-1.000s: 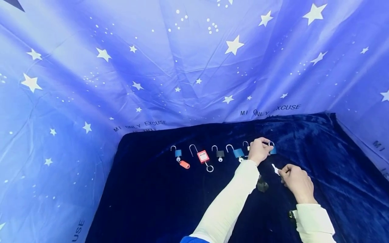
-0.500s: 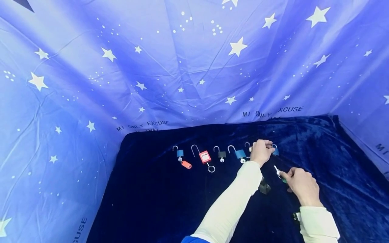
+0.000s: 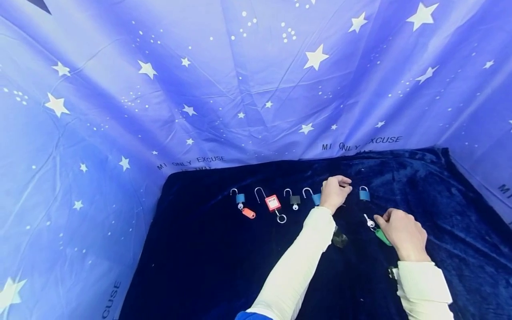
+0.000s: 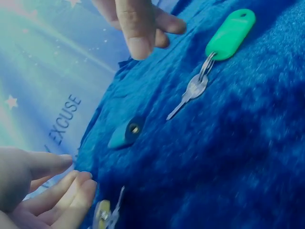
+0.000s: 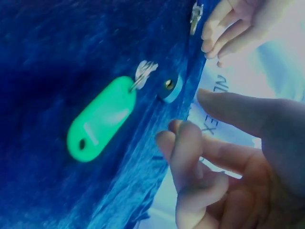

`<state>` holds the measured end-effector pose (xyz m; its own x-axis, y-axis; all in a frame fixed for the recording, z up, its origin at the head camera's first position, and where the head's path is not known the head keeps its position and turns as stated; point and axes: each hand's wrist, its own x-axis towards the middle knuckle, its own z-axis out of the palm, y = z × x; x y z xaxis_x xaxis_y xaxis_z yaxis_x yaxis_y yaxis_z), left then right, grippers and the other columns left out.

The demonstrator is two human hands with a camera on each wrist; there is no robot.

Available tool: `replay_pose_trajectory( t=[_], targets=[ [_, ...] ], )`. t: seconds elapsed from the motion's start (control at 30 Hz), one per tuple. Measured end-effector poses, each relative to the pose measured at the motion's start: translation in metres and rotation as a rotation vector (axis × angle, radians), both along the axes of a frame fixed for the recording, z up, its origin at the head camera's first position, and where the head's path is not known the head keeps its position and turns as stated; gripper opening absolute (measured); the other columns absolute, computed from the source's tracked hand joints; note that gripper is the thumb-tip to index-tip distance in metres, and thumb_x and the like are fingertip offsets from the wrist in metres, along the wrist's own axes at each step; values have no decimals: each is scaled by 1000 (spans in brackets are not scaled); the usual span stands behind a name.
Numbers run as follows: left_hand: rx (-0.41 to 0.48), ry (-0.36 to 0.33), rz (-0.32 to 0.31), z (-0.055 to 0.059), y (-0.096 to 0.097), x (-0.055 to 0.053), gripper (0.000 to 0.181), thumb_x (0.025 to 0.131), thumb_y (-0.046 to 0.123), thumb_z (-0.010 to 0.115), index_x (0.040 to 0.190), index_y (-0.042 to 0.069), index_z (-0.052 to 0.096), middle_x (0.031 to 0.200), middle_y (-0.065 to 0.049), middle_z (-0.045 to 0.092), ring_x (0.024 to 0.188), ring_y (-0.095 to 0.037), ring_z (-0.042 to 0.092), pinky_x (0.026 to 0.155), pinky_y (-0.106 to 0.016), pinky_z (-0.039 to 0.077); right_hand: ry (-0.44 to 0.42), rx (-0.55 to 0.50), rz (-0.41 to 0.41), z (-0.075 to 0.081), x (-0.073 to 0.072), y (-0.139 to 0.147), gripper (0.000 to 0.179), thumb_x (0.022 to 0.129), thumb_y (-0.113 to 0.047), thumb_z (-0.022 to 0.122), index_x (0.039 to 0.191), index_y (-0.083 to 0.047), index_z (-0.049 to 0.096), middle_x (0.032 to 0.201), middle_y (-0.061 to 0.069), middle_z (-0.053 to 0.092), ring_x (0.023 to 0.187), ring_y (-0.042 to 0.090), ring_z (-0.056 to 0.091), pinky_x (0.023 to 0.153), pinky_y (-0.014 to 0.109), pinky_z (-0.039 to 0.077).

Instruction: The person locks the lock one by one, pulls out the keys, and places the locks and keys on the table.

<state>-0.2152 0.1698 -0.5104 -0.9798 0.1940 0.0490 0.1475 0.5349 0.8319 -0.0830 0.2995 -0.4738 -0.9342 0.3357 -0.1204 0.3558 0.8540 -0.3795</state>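
Observation:
My left hand (image 3: 335,193) reaches over the right part of the padlock row, its fingers extended and holding nothing. Beneath and beside it, a brass-coloured padlock (image 4: 102,214) with a key in it shows in the left wrist view. To its right lies a small blue padlock (image 3: 364,195) with its shackle closed and its keyhole (image 5: 168,84) bare. A silver key (image 3: 370,222) on a ring with a green key tag (image 3: 383,238) rests on the cloth nearer me. Just right of that tag hovers my right hand (image 3: 404,233), fingers loosely bent around nothing.
Leftward in the row lie unlocked padlocks with keys in them: a blue one (image 3: 240,198) with an orange tag (image 3: 249,213), a red one (image 3: 273,202), a dark one (image 3: 295,200) and another blue one (image 3: 317,199). Dark blue plush cloth (image 3: 200,266) covers the surface; a starry curtain (image 3: 240,89) stands behind.
My left hand has drawn left, off the small blue padlock. My right hand has let go of the key with the green tag, which now lies on the cloth.

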Motion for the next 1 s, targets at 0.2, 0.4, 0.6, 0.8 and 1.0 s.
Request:
replay_pose_trajectory(
  t=[0.2,0.4,0.6,0.8,1.0],
  targets=[
    [46,-33,39,2,-15,-6,17,82,15,79,98,19,78,83,11,76,67,7,64,73,-10,47,96,-15,9,-1,-14,-10,33,94,-34,66,88,-2,66,81,23,67,71,49,62,50,53,45],
    [116,-73,148,3,-26,-8,15,80,15,82,94,12,77,77,4,76,62,1,64,60,-10,48,159,-48,38,-5,-29,-19,37,94,-35,67,97,2,65,83,22,68,72,50,62,54,55,46],
    [203,-188,252,3,-30,-7,8,80,9,81,85,9,76,66,5,71,50,-17,69,39,-19,49,192,-86,75,-11,-43,-29,36,94,-35,67,100,1,65,83,17,69,77,50,64,58,56,46],
    [321,-281,250,0,-33,-3,10,82,2,78,76,7,71,62,-9,71,50,-26,70,41,-32,54,218,-123,135,-15,-58,-37,35,95,-30,66,101,4,67,86,19,69,81,47,64,66,58,47],
    [301,-330,161,-5,-37,0,5,85,2,74,81,4,72,60,-14,70,49,-26,69,41,-31,54,179,-142,189,-24,-69,-44,35,99,-21,58,108,13,62,93,26,66,86,45,62,72,59,47]
  ],
)
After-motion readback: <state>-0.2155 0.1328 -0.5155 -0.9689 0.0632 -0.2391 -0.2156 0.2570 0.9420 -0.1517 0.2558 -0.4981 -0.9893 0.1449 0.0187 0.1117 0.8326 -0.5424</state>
